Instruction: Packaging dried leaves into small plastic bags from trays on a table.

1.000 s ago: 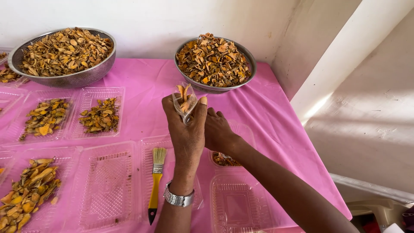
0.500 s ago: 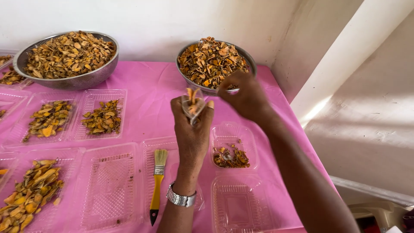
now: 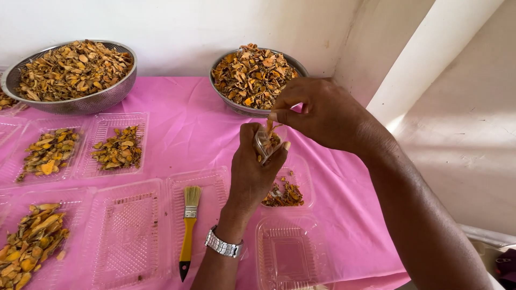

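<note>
My left hand (image 3: 252, 172), with a metal watch (image 3: 223, 247) on its wrist, holds up a small clear pouch (image 3: 264, 145) stuffed with dried orange-brown slices. My right hand (image 3: 322, 113) hovers just above the pouch's mouth, thumb and forefinger pinched together over the slices; whether a slice is between them is not visible. Below both hands sits a clear plastic tray (image 3: 301, 166) with a small heap of the same slices (image 3: 282, 194). Behind my right hand stands a steel bowl (image 3: 236, 104) piled with dried slices (image 3: 252, 72).
A pink cloth (image 3: 183, 139) covers the table. A perforated steel bowl (image 3: 80, 102) of slices stands back left. Several clear trays lie on the cloth, some filled (image 3: 117, 146), some bare (image 3: 126, 231). A yellow-handled brush (image 3: 189, 225) rests in one. A white wall corner (image 3: 376, 48) is right.
My right hand went from beside my left hand to the back bowl, then came back down to the pouch's mouth. My left hand has lowered slightly with the pouch.
</note>
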